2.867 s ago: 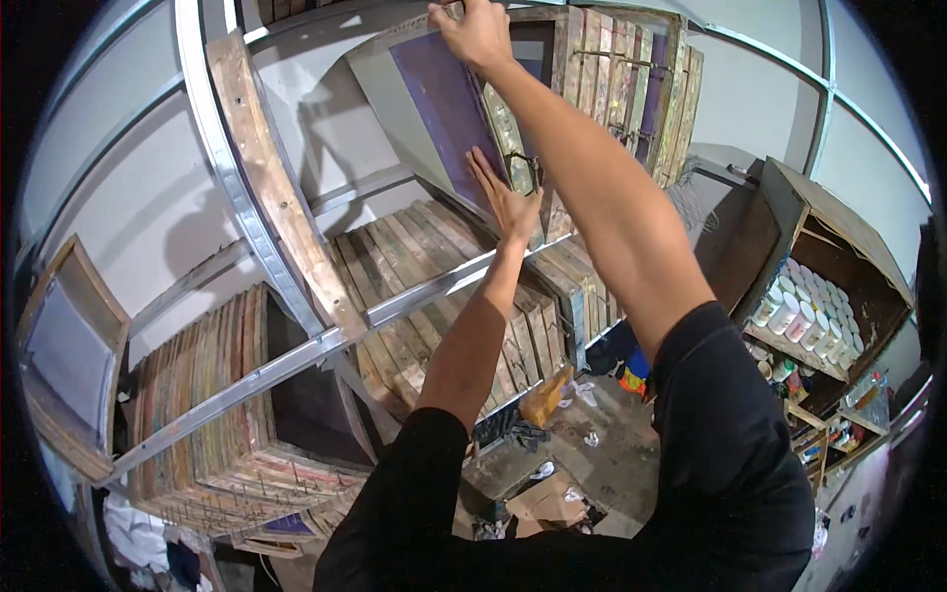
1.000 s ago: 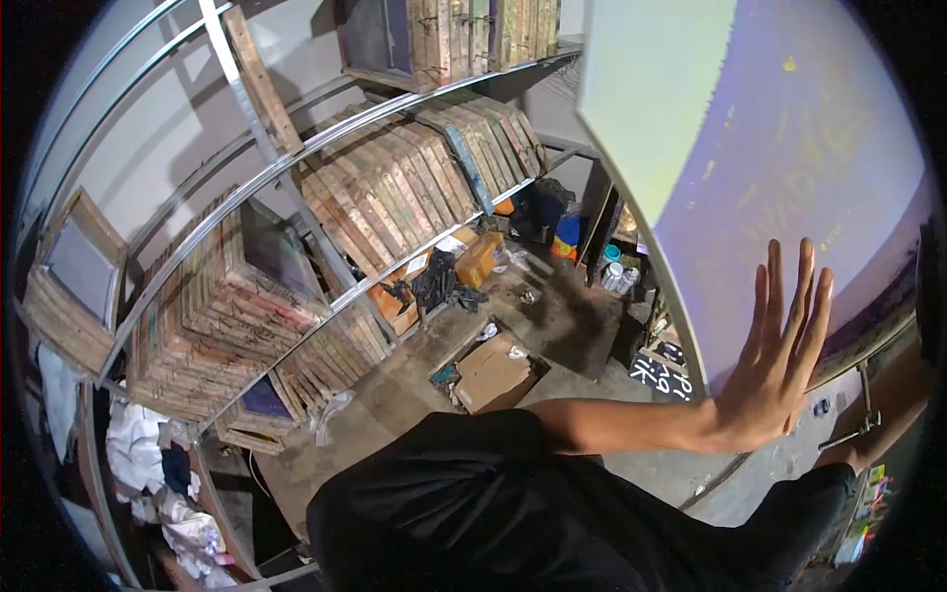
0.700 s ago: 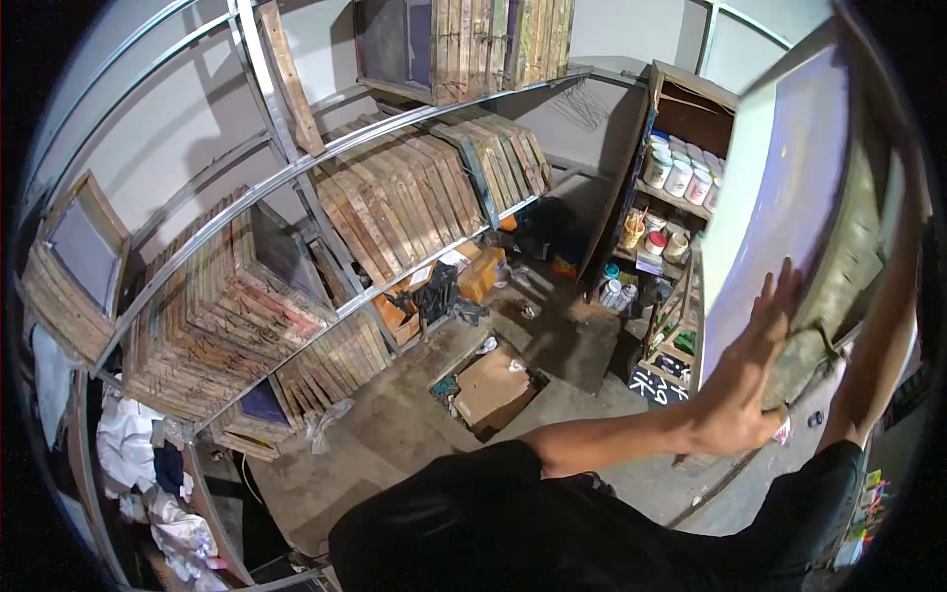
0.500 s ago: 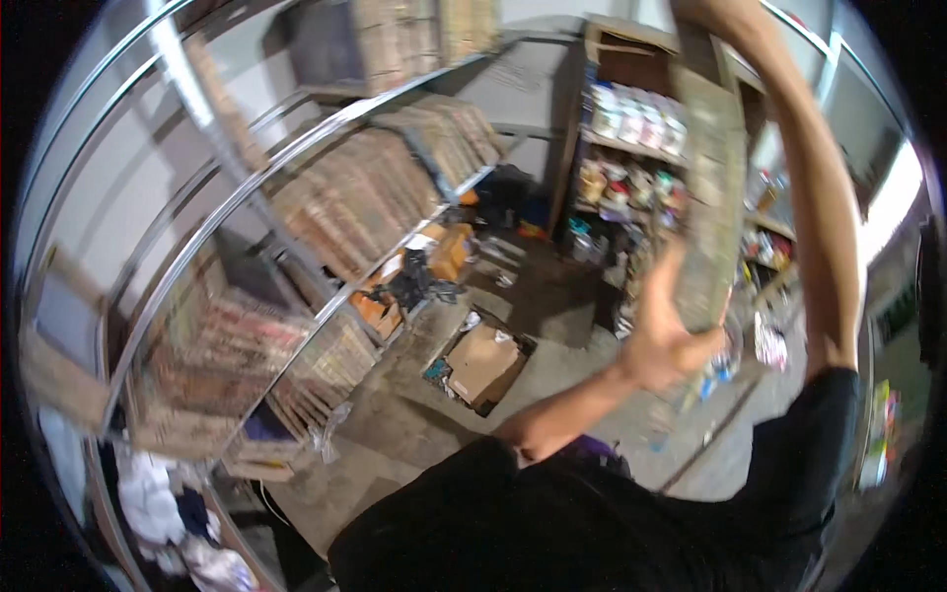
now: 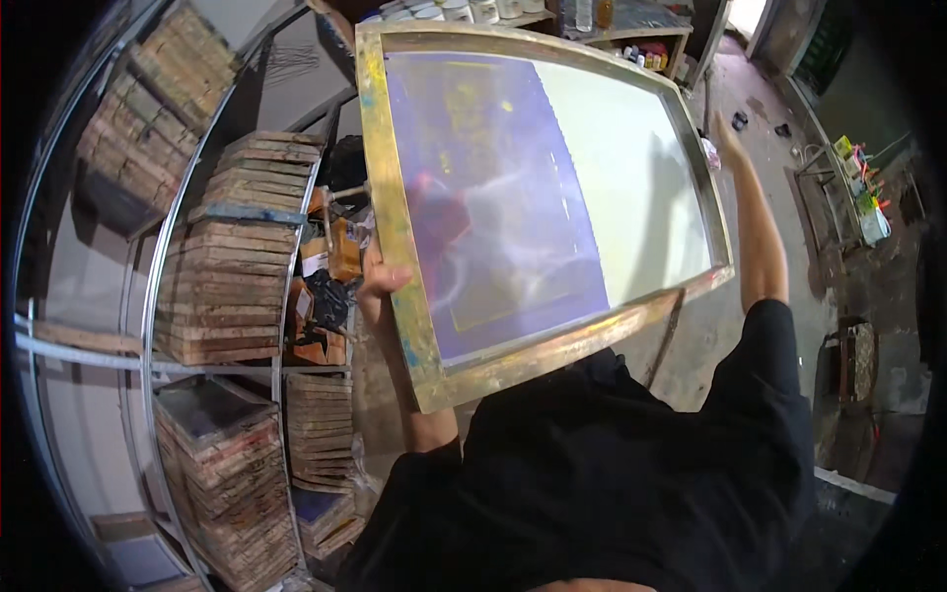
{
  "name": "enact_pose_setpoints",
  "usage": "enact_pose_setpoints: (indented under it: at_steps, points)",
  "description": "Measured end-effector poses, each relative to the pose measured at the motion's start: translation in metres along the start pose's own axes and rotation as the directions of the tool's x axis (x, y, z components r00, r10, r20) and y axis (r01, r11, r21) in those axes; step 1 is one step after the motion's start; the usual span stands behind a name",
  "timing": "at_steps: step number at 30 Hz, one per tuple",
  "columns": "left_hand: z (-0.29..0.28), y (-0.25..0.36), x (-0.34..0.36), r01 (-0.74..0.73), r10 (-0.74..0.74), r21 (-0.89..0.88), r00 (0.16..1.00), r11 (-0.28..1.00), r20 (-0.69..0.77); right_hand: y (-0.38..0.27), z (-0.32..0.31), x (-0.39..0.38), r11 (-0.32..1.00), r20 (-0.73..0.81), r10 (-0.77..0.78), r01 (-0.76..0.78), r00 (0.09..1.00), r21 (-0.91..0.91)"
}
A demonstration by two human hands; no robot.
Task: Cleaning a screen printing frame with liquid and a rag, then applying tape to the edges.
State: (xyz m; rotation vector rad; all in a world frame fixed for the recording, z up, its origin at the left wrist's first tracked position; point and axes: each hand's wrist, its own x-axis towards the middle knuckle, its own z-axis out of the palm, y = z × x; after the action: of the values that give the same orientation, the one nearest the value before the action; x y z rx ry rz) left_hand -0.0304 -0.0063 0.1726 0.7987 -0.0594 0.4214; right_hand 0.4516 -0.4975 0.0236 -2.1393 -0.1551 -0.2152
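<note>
A large wooden screen-printing frame point(image 5: 393, 178), paint-stained and tilted, spans the upper middle of the view; its mesh point(image 5: 493, 217) is half purple, half pale. My left hand point(image 5: 385, 274) grips the left rail, thumb showing and fingers hidden behind. My right hand point(image 5: 730, 133) is just outside the frame's upper right rail, fingers looking straight and apart from it.
Metal racks point(image 5: 158, 296) with stacked frames point(image 5: 227, 286) fill the left. Beyond my held frame stand shelves of jars point(image 5: 485, 12) and bottles. The floor point(image 5: 764, 197) runs toward a doorway point(image 5: 747, 18), with shoes on it. Bright plastic items point(image 5: 868, 207) line the right wall.
The screen has swung from edge-on at the right to facing up in the middle. The view has turned right. My right hand has come down from the frame's top to beside its right rail.
</note>
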Motion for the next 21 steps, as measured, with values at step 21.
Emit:
enact_pose_setpoints:
  at_steps: [21]
  points:
    - [-0.215,-0.128,0.218,0.764,-0.452,0.388,0.627,0.515,-0.635,0.143,0.159,0.069,0.737,0.099,0.664,-0.671,0.741,0.081]
